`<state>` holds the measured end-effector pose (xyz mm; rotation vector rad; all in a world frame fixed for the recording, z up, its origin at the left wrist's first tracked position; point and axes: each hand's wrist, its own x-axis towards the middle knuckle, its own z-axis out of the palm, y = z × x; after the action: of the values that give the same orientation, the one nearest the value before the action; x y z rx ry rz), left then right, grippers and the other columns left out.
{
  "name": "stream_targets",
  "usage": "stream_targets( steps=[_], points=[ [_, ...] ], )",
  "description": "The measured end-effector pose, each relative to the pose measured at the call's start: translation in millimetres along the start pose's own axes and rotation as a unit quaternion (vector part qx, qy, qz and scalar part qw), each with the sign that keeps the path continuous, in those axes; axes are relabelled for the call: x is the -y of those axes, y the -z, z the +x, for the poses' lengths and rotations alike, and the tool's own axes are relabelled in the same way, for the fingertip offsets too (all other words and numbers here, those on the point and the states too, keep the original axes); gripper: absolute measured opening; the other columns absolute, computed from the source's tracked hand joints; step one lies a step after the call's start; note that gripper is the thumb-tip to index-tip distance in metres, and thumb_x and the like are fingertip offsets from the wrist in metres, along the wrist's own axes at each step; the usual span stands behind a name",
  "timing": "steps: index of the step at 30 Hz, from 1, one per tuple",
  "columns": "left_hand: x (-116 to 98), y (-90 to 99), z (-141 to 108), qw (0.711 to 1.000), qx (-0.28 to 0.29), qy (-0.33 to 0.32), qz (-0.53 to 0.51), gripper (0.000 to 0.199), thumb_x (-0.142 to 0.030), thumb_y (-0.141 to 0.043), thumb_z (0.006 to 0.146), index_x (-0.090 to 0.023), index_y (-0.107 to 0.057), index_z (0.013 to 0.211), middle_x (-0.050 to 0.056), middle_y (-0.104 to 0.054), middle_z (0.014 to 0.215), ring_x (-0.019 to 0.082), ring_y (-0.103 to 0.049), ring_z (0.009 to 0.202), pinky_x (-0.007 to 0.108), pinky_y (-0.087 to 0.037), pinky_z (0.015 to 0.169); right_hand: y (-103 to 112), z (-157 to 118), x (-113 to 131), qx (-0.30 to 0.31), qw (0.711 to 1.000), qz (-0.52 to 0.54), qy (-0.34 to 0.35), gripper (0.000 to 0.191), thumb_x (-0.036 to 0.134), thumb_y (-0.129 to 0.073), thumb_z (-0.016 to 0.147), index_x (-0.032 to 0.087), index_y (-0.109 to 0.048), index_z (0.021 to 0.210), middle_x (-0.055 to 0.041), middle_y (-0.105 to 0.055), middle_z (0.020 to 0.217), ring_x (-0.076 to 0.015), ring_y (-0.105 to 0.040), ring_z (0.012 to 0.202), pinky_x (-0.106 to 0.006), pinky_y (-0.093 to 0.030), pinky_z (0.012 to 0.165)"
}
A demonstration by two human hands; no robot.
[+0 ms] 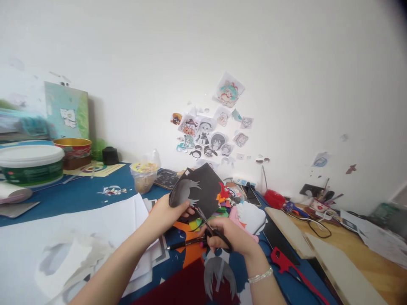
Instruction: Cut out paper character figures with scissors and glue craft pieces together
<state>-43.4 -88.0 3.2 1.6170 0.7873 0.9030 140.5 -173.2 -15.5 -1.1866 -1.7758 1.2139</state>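
Observation:
My left hand (170,208) pinches a grey, hair-shaped paper cutout (183,191) with jagged tips. Behind it is black paper (208,184); whether the hand grips that sheet too, I cannot tell. My right hand (230,233) is closed around the handles of dark-handled scissors (226,240), whose blades point up and left at the lower edge of the black paper. Below the hands, a second grey hair-shaped cutout (212,271) lies on dark red paper (178,281). A black pen (181,245) rests on orange paper left of the scissors.
White paper sheets (104,226) spread across the left. A cup (143,178), a white-lidded tub (30,163) and a round tin (72,152) stand behind. Colourful scraps (224,192) heap beyond the hands. A red-handled tool (295,271) and boards (291,233) lie right. Drawings (205,131) cover the wall.

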Motion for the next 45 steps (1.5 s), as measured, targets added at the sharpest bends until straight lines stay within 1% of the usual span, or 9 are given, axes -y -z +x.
stream_targets(
  steps=[4,9,13,24,31,37,40,42,45],
  points=[
    [-1.9,-1.7,-1.7,1.000,0.030,0.006,0.001,0.025,-0.038,-0.058,0.065,-0.013,-0.060,0.072,0.007,-0.070,0.067,0.024,-0.065,0.068,0.033,-0.051,0.066,2.7,1.5,-5.4,-0.020,1.000,-0.018,-0.011,0.046,0.049,-0.063,0.067,0.012,-0.063,0.093,0.0018,-0.053,0.058,-0.0094,-0.049,0.052,-0.020,-0.037,0.049],
    [-11.6,-1.1,-7.8,0.999,0.030,0.028,0.015,0.024,-0.037,-0.059,0.063,-0.014,-0.061,0.070,0.005,-0.069,0.062,0.021,-0.063,0.062,0.030,-0.050,0.062,2.8,0.5,-2.5,-0.010,1.000,-0.010,-0.017,0.049,0.050,-0.065,0.064,0.011,-0.063,0.093,0.0015,-0.053,0.060,-0.0091,-0.048,0.052,-0.021,-0.038,0.051],
    [-15.2,0.1,-12.4,0.997,0.062,0.045,-0.007,0.023,-0.037,-0.055,0.067,-0.015,-0.061,0.062,0.004,-0.066,0.056,0.019,-0.062,0.056,0.029,-0.048,0.059,1.3,0.1,1.1,0.001,1.000,0.009,-0.004,0.053,0.052,-0.067,0.059,0.011,-0.063,0.093,0.0007,-0.053,0.064,-0.0095,-0.046,0.056,-0.022,-0.038,0.053],
    [-16.8,-3.5,-14.5,0.996,0.080,0.047,0.017,0.027,-0.031,-0.053,0.066,-0.020,-0.047,0.042,-0.003,-0.051,0.040,0.014,-0.052,0.043,0.025,-0.043,0.051,-0.7,3.7,-3.9,-0.004,0.999,0.012,0.038,0.061,0.057,-0.062,0.062,0.011,-0.059,0.103,-0.0020,-0.054,0.070,-0.0146,-0.052,0.068,-0.025,-0.042,0.061],
    [-13.5,-2.7,-10.3,0.985,0.008,0.031,0.168,0.025,-0.032,-0.053,0.063,-0.021,-0.043,0.042,-0.004,-0.045,0.034,0.014,-0.044,0.036,0.024,-0.033,0.041,-2.0,6.2,-15.6,-0.052,0.998,-0.021,-0.016,0.053,0.048,-0.071,0.057,0.015,-0.063,0.097,-0.0018,-0.058,0.070,-0.0132,-0.052,0.061,-0.023,-0.042,0.054],
    [-11.0,1.7,-9.9,0.991,0.024,-0.011,0.129,0.018,-0.037,-0.056,0.064,-0.020,-0.054,0.060,-0.003,-0.055,0.048,0.017,-0.054,0.051,0.026,-0.040,0.050,-3.2,5.0,-6.9,-0.064,0.998,-0.014,0.005,0.046,0.044,-0.071,0.060,0.014,-0.064,0.094,0.0010,-0.054,0.060,-0.0116,-0.050,0.054,-0.022,-0.040,0.050],
    [-9.3,0.4,-8.1,0.995,0.039,-0.023,0.091,0.027,-0.041,-0.060,0.062,-0.017,-0.059,0.074,0.001,-0.063,0.063,0.021,-0.060,0.065,0.028,-0.046,0.058,-4.9,4.9,-2.0,-0.069,0.997,-0.006,0.021,0.041,0.044,-0.067,0.065,0.014,-0.063,0.094,0.0019,-0.053,0.058,-0.0106,-0.049,0.052,-0.022,-0.040,0.051],
    [-7.3,-2.4,-5.9,0.995,0.041,-0.035,0.086,0.029,-0.043,-0.059,0.062,-0.016,-0.059,0.073,0.002,-0.064,0.064,0.022,-0.061,0.067,0.029,-0.047,0.060,-6.7,5.5,-0.7,-0.068,0.997,0.003,0.026,0.041,0.046,-0.063,0.069,0.013,-0.062,0.095,0.0019,-0.053,0.058,-0.0107,-0.049,0.052,-0.023,-0.041,0.052],
    [-3.4,-7.3,-2.9,0.991,-0.004,-0.059,0.121,0.027,-0.043,-0.056,0.065,-0.017,-0.058,0.066,0.002,-0.064,0.059,0.022,-0.061,0.064,0.029,-0.046,0.058,-9.2,6.4,0.2,-0.072,0.997,0.010,0.035,0.044,0.049,-0.059,0.071,0.012,-0.060,0.095,0.0018,-0.052,0.057,-0.0115,-0.049,0.053,-0.024,-0.041,0.053]
  ],
)
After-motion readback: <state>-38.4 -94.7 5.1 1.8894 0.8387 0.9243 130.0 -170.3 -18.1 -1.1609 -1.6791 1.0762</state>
